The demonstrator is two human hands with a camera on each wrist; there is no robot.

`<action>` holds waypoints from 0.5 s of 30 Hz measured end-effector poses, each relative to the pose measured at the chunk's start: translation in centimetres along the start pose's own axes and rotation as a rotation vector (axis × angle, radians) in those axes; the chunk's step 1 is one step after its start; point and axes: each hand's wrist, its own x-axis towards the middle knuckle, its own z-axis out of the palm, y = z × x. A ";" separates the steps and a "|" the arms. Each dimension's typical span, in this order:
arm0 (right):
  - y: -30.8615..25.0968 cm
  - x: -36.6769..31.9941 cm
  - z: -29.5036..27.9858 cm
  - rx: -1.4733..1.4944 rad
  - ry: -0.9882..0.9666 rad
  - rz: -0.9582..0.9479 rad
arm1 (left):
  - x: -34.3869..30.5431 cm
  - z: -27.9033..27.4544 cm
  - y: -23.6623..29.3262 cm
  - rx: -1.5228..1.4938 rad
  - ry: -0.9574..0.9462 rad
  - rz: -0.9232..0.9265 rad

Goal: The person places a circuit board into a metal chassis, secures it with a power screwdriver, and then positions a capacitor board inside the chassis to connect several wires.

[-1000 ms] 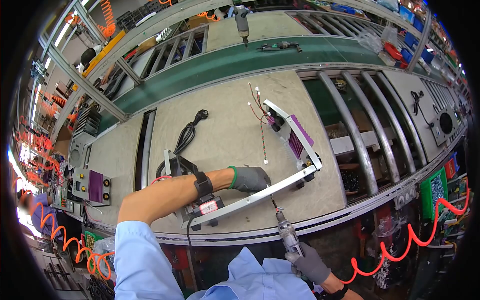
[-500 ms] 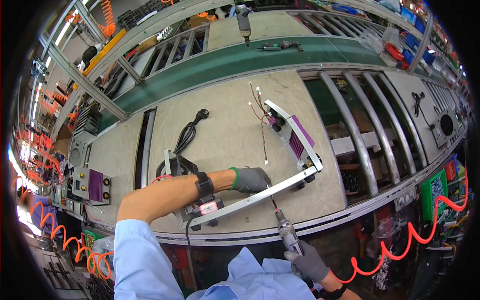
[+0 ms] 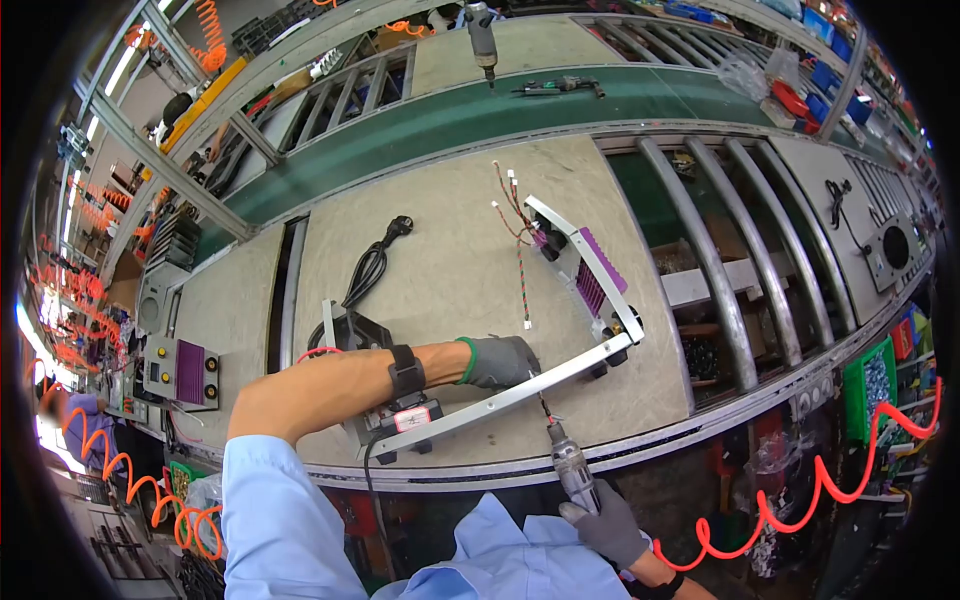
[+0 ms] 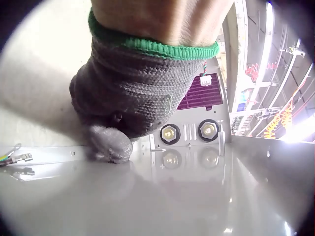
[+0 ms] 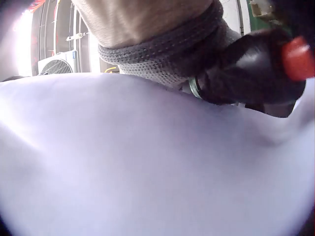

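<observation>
A grey U-shaped metal casing with purple vented end panel stands on the worktable. My left hand, in a grey glove with green cuff, grips its long side near the middle. In the left wrist view the left hand is bunched, a fingertip on the casing's flange; the other fingertips are hidden. Below that side, my right hand grips a power screwdriver, its bit pointing up at the casing edge by the left fingers. The right wrist view shows the dark handle mostly behind blue cloth.
A black power cord and thin wires with white plugs lie near the casing. Metal rollers run at the right. Another purple-panelled unit sits left. A coiled red hose hangs right; another screwdriver hangs at the back.
The head view has shifted slightly. Both hands, the screwdriver and the casing keep nearly the same places relative to each other.
</observation>
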 end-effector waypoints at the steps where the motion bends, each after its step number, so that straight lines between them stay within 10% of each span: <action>1: 0.1 0.0 0.1 0.019 -0.016 0.040 | -0.1 -0.1 -0.1 0.050 0.001 0.074; 15: -0.2 0.1 0.6 0.166 -0.090 0.162 | -0.7 -0.9 0.9 -0.116 -0.030 -0.173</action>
